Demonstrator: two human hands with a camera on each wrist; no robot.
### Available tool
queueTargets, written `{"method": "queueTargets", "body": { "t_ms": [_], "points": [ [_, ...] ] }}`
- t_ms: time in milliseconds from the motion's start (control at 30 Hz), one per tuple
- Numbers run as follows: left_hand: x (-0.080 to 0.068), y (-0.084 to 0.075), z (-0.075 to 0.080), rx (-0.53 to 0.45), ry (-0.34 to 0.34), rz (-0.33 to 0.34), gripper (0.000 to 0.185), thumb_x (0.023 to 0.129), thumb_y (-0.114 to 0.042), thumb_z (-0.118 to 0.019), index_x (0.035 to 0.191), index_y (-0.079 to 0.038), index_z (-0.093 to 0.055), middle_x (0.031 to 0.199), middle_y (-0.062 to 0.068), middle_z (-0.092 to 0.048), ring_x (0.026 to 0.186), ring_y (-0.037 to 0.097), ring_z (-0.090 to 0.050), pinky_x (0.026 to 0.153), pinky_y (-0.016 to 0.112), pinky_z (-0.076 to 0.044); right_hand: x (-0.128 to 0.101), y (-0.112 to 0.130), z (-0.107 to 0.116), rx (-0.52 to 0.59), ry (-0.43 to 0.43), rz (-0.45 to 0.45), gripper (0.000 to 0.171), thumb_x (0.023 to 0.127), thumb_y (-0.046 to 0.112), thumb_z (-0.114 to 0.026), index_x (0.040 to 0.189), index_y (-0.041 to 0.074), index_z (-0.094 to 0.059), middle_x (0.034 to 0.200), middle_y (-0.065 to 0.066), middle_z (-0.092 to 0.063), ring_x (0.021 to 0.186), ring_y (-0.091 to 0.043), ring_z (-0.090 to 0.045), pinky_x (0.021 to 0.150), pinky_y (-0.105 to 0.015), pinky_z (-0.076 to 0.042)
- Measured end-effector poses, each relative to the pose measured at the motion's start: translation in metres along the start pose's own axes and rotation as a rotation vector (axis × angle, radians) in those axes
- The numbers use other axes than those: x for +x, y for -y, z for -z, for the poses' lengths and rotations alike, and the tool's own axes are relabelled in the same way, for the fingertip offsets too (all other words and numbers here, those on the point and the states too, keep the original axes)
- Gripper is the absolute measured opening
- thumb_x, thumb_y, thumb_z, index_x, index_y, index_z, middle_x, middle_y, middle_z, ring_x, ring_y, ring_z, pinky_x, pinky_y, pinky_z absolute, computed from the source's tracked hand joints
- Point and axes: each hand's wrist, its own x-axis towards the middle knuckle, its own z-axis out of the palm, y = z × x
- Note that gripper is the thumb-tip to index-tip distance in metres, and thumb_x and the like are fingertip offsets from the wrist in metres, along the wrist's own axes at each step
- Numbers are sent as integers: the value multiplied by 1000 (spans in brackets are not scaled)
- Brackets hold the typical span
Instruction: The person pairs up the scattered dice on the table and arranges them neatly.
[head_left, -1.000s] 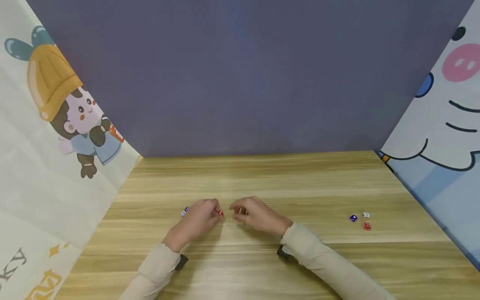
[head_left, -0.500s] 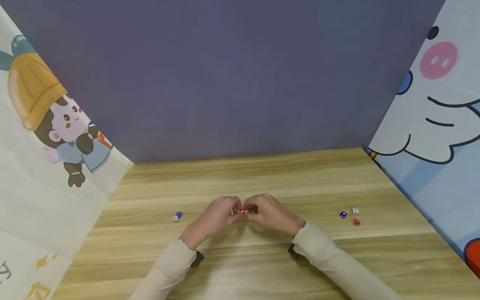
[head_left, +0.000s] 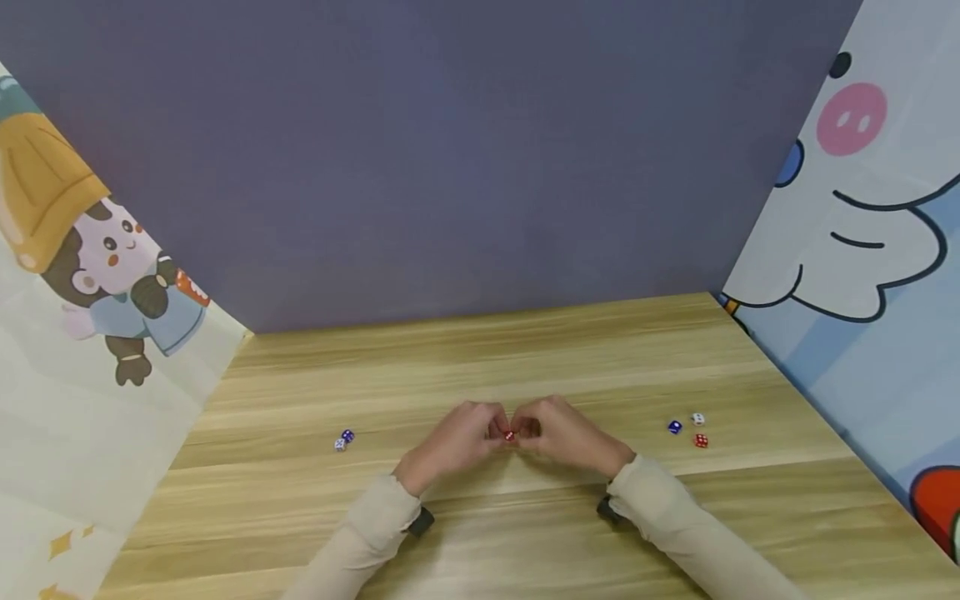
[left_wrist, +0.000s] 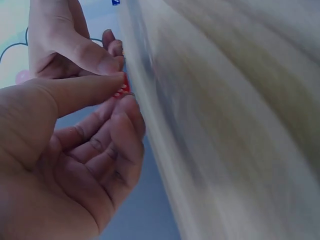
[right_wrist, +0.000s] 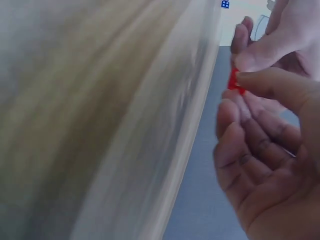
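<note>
A small red die [head_left: 510, 436] is between my two hands, just over the wooden table [head_left: 465, 550]. My left hand [head_left: 459, 443] pinches it from the left between thumb and fingertip. From the right, my right hand [head_left: 573, 437] pinches the same die. The wrist views show the red die [left_wrist: 121, 91] only partly, as thumbs and fingertips cover most of it. In the right wrist view, the right thumb lies against the red die [right_wrist: 233, 80], with the other fingers loosely curled below.
To the left, a blue die [head_left: 347, 436] and a white die [head_left: 340, 445] lie side by side. On the right are a blue die [head_left: 675, 427], a white die [head_left: 698, 418] and a red die [head_left: 701, 440]. A dark panel [head_left: 480, 167] stands behind the table.
The left hand has carried the red die rightward, away from the blue and white dice. The right hand has met it and now pinches the die too. The head view has shifted slightly.
</note>
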Motion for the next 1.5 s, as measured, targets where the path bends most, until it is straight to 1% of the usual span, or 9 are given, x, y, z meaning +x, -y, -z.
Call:
{"method": "queueTargets", "body": {
  "t_ms": [167, 300, 433, 667, 833, 933, 1167, 1367, 1500],
  "points": [
    [2, 2, -9, -46, 14, 18, 9, 86, -10, -78, 86, -7, -70, 77, -3, -68, 67, 1, -59, 62, 17, -49, -2, -3, -5, -14, 23, -37, 9, 88, 8, -75, 91, 17, -74, 81, 10, -68, 72, -1, -60, 64, -22, -52],
    [3, 4, -13, -120, 50, 20, 10, 84, -3, -78, 85, -5, -68, 77, 0, -68, 66, 2, -57, 61, 17, -49, -3, -5, -7, -6, 47, -40, 5, 88, 10, -76, 89, 15, -74, 79, 9, -67, 70, -2, -59, 64, -23, -52],
    [5, 7, -16, -167, 78, 15, 12, 83, -2, -79, 85, -4, -67, 76, 2, -68, 66, 2, -57, 60, 18, -49, -4, -7, -6, 29, 68, -38, 5, 88, 9, -75, 88, 13, -73, 75, 7, -66, 67, -4, -58, 62, -24, -51],
    [8, 13, -23, -230, 83, 51, 15, 83, -6, -80, 85, -8, -66, 74, -5, -63, 65, 1, -54, 60, 18, -47, -8, -12, -3, 64, 73, -52, 7, 88, 9, -76, 89, 15, -73, 77, 8, -66, 68, -6, -59, 62, -25, -52],
    [6, 16, -27, -324, 77, 82, 16, 82, -6, -81, 85, -6, -66, 73, -4, -60, 64, 5, -53, 58, 19, -44, -10, -15, -4, 70, 75, -57, 6, 88, 10, -76, 88, 15, -73, 78, 7, -66, 69, -5, -59, 62, -25, -52],
    [6, 19, -29, -357, 75, 99, 16, 81, -6, -82, 85, -7, -66, 72, -3, -60, 63, 6, -53, 57, 19, -43, -11, -15, -5, 78, 74, -60, 6, 88, 11, -77, 89, 16, -74, 79, 7, -67, 69, -5, -60, 63, -25, -52],
    [7, 24, -30, -376, 64, 86, 14, 83, -8, -81, 85, -8, -67, 73, -5, -61, 65, 6, -54, 60, 20, -45, -10, -14, -5, 57, 60, -68, 8, 88, 10, -77, 90, 17, -73, 79, 8, -67, 69, -4, -60, 62, -24, -52],
    [6, 25, -25, -398, 57, 85, 14, 83, -6, -81, 86, -6, -67, 74, -3, -61, 66, 7, -54, 59, 20, -44, -5, -9, -3, 25, 92, -84, 9, 87, 10, -77, 93, 17, -72, 77, 9, -65, 68, -5, -59, 61, -24, -51],
    [7, 26, -26, -396, 55, 81, 14, 82, -6, -81, 85, -6, -67, 74, -1, -62, 65, 7, -54, 59, 19, -43, -7, -7, 0, 7, 111, -105, 13, 87, 8, -75, 97, 16, -72, 78, 8, -64, 68, -5, -58, 62, -24, -50]
  ]
}}
